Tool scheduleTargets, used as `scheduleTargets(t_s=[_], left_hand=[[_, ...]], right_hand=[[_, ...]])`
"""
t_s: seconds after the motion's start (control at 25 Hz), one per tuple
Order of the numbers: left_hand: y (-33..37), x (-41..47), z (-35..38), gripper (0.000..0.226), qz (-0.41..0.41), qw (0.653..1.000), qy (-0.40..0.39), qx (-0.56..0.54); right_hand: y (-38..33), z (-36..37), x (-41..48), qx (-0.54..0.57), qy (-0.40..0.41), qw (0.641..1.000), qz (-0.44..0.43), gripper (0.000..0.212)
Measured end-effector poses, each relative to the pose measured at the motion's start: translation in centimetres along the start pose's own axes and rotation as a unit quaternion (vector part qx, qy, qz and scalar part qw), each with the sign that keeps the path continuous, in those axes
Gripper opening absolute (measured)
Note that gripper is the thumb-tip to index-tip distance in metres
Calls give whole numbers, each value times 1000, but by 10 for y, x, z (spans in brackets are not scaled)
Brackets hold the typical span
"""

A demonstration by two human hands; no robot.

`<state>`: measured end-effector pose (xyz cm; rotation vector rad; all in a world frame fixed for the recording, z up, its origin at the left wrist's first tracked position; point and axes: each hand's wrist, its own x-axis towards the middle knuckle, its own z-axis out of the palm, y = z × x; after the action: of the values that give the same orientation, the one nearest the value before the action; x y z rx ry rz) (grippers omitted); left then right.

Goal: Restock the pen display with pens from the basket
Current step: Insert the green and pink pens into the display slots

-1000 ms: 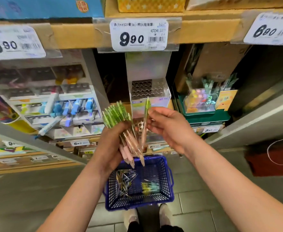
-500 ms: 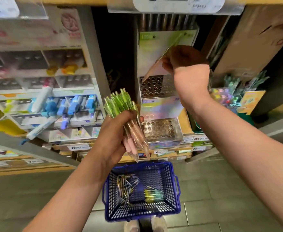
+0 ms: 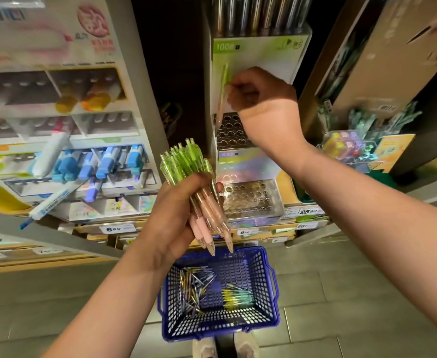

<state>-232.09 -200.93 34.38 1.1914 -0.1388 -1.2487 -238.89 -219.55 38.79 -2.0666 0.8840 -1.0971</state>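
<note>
A: While the right hand (image 3: 261, 99) pinches one green pen (image 3: 222, 91), tip down at the holed pen display (image 3: 231, 133), upper centre, what of the other?
B: Mid-frame, the left hand (image 3: 176, 215) curls its fingers (image 3: 199, 180) round a bundle of pens (image 3: 191, 161); loose pens (image 3: 194, 285) lie in the blue basket (image 3: 269, 288), lower centre

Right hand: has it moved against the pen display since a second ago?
Yes. The right hand went up from below the upper rack to above it, pinching one pen tip-down at its holes.
</note>
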Motion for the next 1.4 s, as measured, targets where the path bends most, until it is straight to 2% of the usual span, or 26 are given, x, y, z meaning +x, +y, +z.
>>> scheduleTargets(t_s=[0.16, 0.28, 0.36, 0.44, 0.52, 0.6, 0.92, 1.04, 1.12, 1.24, 1.32, 1.4], left_hand=[[0, 1, 4, 18, -3, 1000, -3, 3], [-1, 0, 7, 15, 7, 1000, -3, 4], [-1, 0, 9, 14, 13, 1000, -4, 4], [0, 0, 9, 15, 15, 1000, -4, -1], [0, 0, 7, 19, 22, 1000, -16, 1], [-2, -1, 7, 21, 33, 999, -26, 13], [-10, 1, 11, 20, 27, 1000, -11, -3], [-9, 2, 16, 15, 33, 999, -14, -20], [-8, 2, 17, 13, 20, 999, -24, -37], [-8, 1, 18, 15, -3, 998, -36, -48], [-9, 1, 19, 17, -6, 998, -35, -46], [-9, 1, 20, 21, -6, 999, -25, -41]], right_hand=[[0, 1, -3, -110, -55, 992, 15, 15], [-4, -1, -4, -118, -89, 987, 54, 17], [-10, -6, -12, -62, -103, 986, 118, 12], [-20, -14, -29, 1, -175, 967, 184, 14], [-28, -22, -48, 17, -295, 933, 206, 18], [-34, -28, -60, 29, -353, 909, 219, 18], [-32, -31, -66, 116, -333, 875, 332, 15], [-30, -31, -63, 99, -318, 888, 316, 8], [-31, -31, -61, 109, -295, 901, 300, 13], [-31, -30, -58, 195, -222, 900, 320, 15], [-28, -29, -57, 235, -195, 891, 335, 24], [-23, -27, -58, 280, -185, 868, 367, 32]])
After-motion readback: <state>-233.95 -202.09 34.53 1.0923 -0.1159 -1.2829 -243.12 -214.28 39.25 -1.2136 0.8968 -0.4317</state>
